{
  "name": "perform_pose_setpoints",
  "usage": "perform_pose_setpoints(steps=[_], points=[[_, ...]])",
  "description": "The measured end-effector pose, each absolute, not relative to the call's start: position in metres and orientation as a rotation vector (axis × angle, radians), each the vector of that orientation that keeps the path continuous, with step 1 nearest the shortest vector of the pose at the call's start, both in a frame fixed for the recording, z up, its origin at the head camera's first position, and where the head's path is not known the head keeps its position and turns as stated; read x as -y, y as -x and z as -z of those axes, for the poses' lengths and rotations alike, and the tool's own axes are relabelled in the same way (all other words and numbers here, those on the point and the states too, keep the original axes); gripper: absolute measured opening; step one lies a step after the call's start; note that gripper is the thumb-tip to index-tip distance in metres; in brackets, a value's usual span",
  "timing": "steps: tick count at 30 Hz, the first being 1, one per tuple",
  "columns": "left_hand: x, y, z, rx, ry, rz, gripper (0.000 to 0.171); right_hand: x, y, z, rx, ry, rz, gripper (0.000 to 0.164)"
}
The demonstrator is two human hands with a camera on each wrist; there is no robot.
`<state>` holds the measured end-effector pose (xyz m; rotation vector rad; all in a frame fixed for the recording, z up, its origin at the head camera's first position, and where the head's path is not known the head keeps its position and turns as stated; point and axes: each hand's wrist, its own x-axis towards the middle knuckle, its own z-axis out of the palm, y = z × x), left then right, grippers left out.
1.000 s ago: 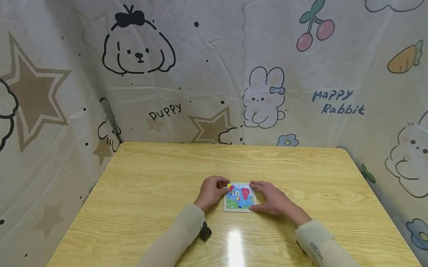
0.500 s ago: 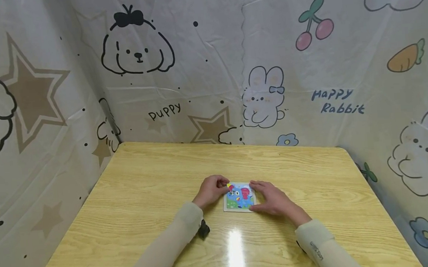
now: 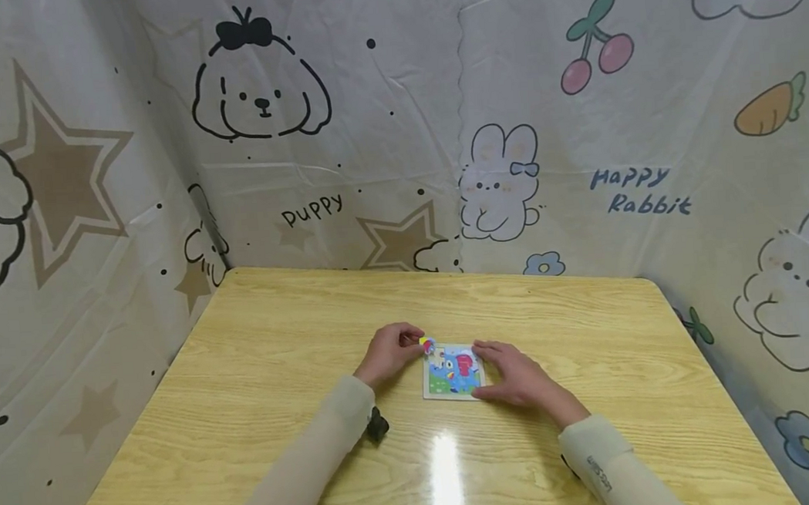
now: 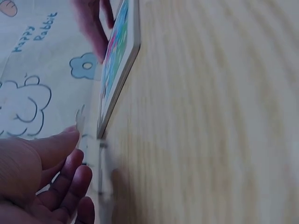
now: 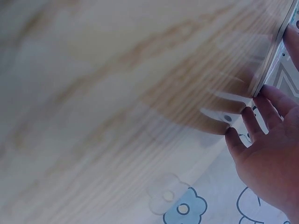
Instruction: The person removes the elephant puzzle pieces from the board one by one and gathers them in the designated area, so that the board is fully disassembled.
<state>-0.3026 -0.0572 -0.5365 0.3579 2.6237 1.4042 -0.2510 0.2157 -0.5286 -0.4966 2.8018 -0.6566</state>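
One puzzle (image 3: 455, 377): flat on the tabletop (image 3: 298, 332), between left hand (image 3: 388, 354) and right hand (image 3: 518, 375); elephant picture, pale rim.
Piece (image 3: 427, 346): at the far left corner of the puzzle; raised clear of the tabletop in the left wrist view.
Grip, left hand: thumb and finger pinching the piece; remaining fingers bent.
Grip, right hand: spread; thumb at the near right corner of the puzzle, fingertips at the far right corner.
Sleeves (image 3: 299, 460): pale; black unit (image 3: 377, 426) beside the left cuff.
Backdrop (image 3: 371, 154): pale cloth, printed with stars, rabbits and a puppy.
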Motion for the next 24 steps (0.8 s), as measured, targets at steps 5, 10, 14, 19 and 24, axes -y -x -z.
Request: perform_pose_setpoints(steps=[5, 10, 14, 19, 24], points=[[0.068, 0.311, 0.535, -2.654, -0.371, -1.412, 0.021, -0.216, 0.25, 0.528, -2.81, 0.517, 0.662, 0.085], [0.081, 0.321, 0.535, -2.66, -0.348, -1.436, 0.021, -0.217, 0.25, 0.529, -2.809, 0.523, 0.671, 0.086], [0.09, 0.33, 0.537, -2.669, -0.328, -1.447, 0.021, -0.217, 0.25, 0.529, -2.81, 0.521, 0.673, 0.086], [0.098, 0.337, 0.537, -2.684, -0.294, -1.434, 0.022, -0.217, 0.25, 0.53, -2.809, 0.521, 0.677, 0.086], [0.101, 0.34, 0.536, -2.696, -0.279, -1.404, 0.022, -0.216, 0.251, 0.53, -2.804, 0.515, 0.689, 0.085]])
